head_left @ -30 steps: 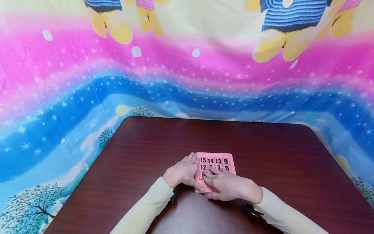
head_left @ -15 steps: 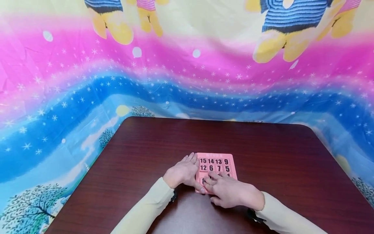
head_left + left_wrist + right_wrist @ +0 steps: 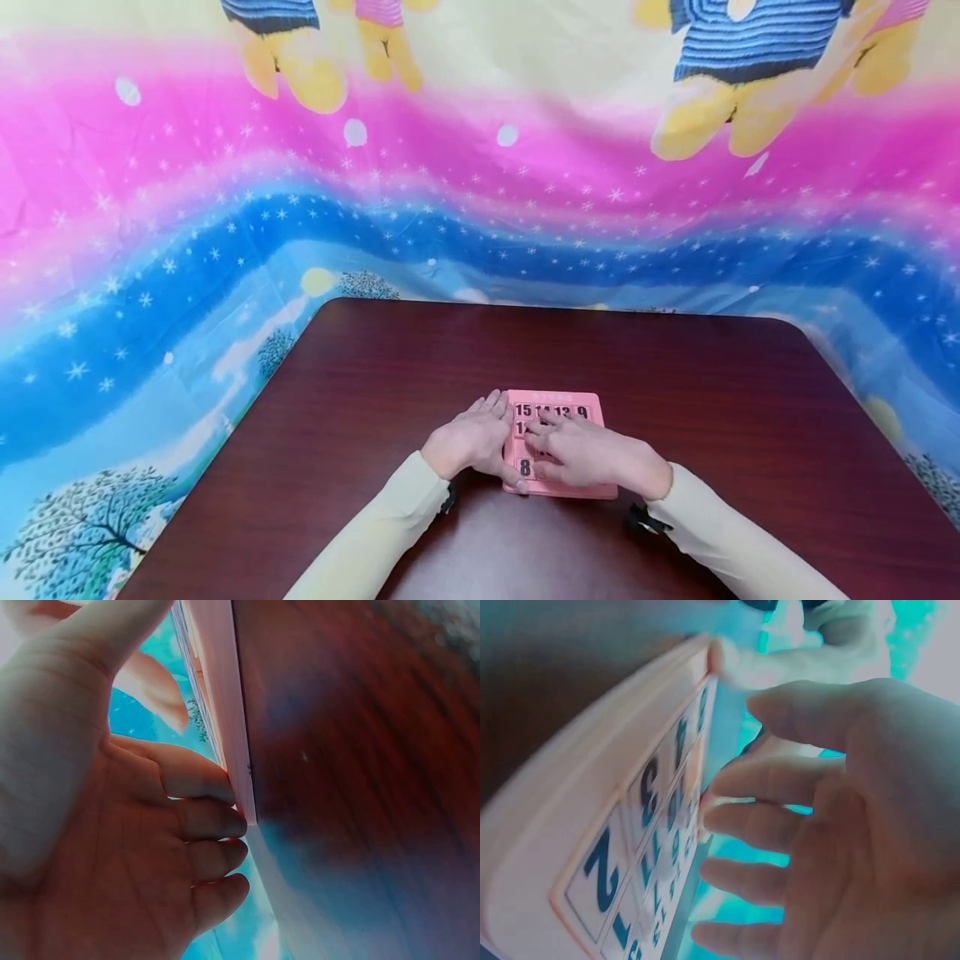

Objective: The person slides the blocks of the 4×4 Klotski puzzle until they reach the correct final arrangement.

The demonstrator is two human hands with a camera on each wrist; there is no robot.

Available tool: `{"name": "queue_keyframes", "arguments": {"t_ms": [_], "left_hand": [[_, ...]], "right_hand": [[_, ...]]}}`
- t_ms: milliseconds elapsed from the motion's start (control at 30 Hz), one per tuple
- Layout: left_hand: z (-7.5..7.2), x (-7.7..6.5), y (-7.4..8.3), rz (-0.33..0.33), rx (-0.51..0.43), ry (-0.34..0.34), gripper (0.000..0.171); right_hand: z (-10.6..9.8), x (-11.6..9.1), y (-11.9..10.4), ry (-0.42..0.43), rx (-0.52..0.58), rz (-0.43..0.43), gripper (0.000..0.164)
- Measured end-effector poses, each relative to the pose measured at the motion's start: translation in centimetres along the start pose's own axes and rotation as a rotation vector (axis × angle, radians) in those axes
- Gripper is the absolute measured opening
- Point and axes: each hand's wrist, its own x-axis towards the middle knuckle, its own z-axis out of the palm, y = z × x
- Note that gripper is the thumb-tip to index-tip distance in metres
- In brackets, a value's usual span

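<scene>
A pink number slide puzzle [image 3: 525,449] lies flat on the table, with black numbers on its square tiles. My left hand [image 3: 472,439] rests along its left side, fingers extended, thumb at the near left corner. In the left wrist view those fingertips touch the pink side edge [image 3: 236,727]. Over the tiles, my right hand [image 3: 581,450] reaches from the right with fingers fairly straight and hides much of the middle rows. Tile 8 [image 3: 525,468] sits in the bottom left cell, and the cell above it looks bare. Whether every right fingertip touches a tile I cannot tell.
The dark brown wooden table [image 3: 375,375] has rounded far corners. Behind it hangs a colourful cloth backdrop [image 3: 480,200] with snowflakes, trees and bears. Both forearms wear cream sleeves [image 3: 382,525], with dark straps at the wrists.
Tile 8 has slid one cell toward the person, into the bottom row. My right hand first drew back nearer, then moved up over the middle rows. The left hand has stayed in place.
</scene>
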Motion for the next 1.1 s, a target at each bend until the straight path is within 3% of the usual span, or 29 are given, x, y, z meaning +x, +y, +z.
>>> {"name": "queue_keyframes", "arguments": {"t_ms": [167,467,733,1100], "left_hand": [[0.0,-0.1,0.1,0.002,-0.012,0.000,0.127],[-0.1,-0.1,0.1,-0.002,-0.012,0.004,0.125],[0.0,-0.1,0.0,-0.011,-0.032,0.001,0.125],[0.0,-0.2,0.0,0.001,-0.007,0.014,0.125]], "right_hand": [[0.3,0.9,0.6,-0.026,-0.011,0.081,0.057],[1.0,0.9,0.4,-0.034,-0.022,0.092,0.060],[1.3,0.6,-0.3,-0.001,-0.042,0.066,0.055],[0.9,-0.4,-1.3,0.024,-0.125,-0.045,0.045]]}}
